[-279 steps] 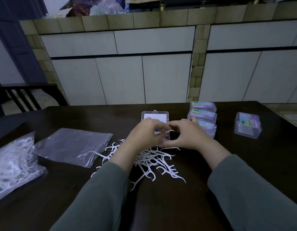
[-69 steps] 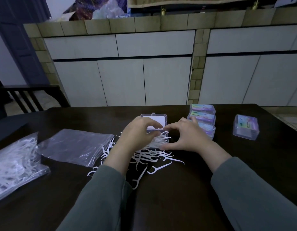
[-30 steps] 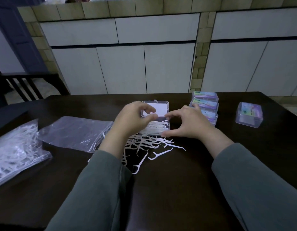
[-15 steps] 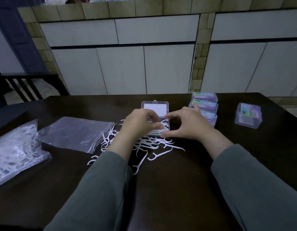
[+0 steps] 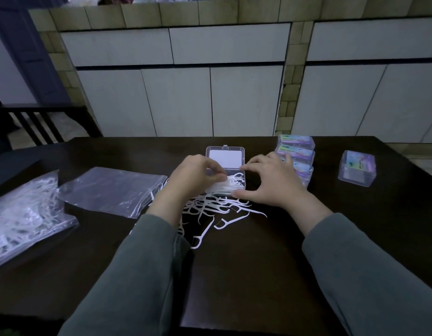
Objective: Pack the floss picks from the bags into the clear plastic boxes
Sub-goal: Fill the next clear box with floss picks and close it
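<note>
A dark surface (image 5: 234, 275) is being viewed from above, with an open clear box (image 5: 230, 173) lying near its centre. The lid of the box is being shown folded back toward twelve o'clock, and the tray is being filled with a bundle of floss picks (image 5: 230, 185). The left hand (image 5: 193, 178) is being held at the nine o'clock side of the box, its fingers curled and pinching the bundle of floss picks at the tray. The right hand (image 5: 270, 183) is being held at the three o'clock side, its fingers spread and bent, with the thumb tip touching the near corner of the box and the forefinger reaching the far corner; whether the box is being gripped or merely steadied cannot be told. A loose heap of picks (image 5: 215, 212) is being shown at six o'clock from the box, scattered between the two wrists. At nine o'clock from the box, a flattened bag (image 5: 110, 190) is lying just beside the heap, and a fuller bag (image 5: 25, 214), packed with white picks, is lying farther out at the left edge of the surface. A stack of closed boxes (image 5: 297, 151) with coloured labels is being partly hidden behind the right hand at two o'clock. One more closed box (image 5: 357, 168) is standing apart at three o'clock. Grey sleeves (image 5: 370, 275) are covering both forearms.
</note>
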`<state>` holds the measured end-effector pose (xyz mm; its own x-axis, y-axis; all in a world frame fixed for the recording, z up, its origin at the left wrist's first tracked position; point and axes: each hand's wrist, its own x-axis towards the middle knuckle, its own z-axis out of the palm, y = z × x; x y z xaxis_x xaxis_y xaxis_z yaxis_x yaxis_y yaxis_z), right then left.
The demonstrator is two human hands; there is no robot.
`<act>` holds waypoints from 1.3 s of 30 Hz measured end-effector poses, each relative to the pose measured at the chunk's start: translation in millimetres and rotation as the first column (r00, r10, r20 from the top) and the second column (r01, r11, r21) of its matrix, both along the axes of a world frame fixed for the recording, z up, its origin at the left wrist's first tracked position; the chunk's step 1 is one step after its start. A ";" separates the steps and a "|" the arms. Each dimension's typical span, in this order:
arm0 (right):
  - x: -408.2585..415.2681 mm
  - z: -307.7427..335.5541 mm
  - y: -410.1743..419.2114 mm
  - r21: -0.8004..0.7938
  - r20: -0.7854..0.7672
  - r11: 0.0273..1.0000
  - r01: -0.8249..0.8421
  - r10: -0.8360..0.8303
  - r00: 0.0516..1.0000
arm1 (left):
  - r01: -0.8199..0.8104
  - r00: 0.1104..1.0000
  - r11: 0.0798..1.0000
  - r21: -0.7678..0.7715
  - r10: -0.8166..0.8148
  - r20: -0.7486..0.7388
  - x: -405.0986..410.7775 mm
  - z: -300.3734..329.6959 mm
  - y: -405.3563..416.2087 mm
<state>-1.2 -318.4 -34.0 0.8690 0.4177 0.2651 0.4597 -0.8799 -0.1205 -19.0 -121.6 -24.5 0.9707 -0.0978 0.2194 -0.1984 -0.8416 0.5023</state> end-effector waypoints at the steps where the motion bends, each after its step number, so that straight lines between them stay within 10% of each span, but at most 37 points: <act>1: -3.3 -0.3 1.1 0.003 0.041 1.000 0.003 -0.003 0.999 | 0.003 1.000 1.000 -0.017 -0.003 0.008 -3.8 4.4 0.1; 19: -81.5 3.4 79.5 -0.132 -0.068 0.968 -0.214 0.207 0.976 | -0.096 0.885 0.985 0.140 0.149 -0.441 -113.9 23.5 97.6; 39: -33.0 -6.8 144.0 -0.400 0.116 0.915 0.050 -0.003 0.993 | -0.398 0.916 0.877 0.270 0.394 0.074 -73.3 -22.0 87.6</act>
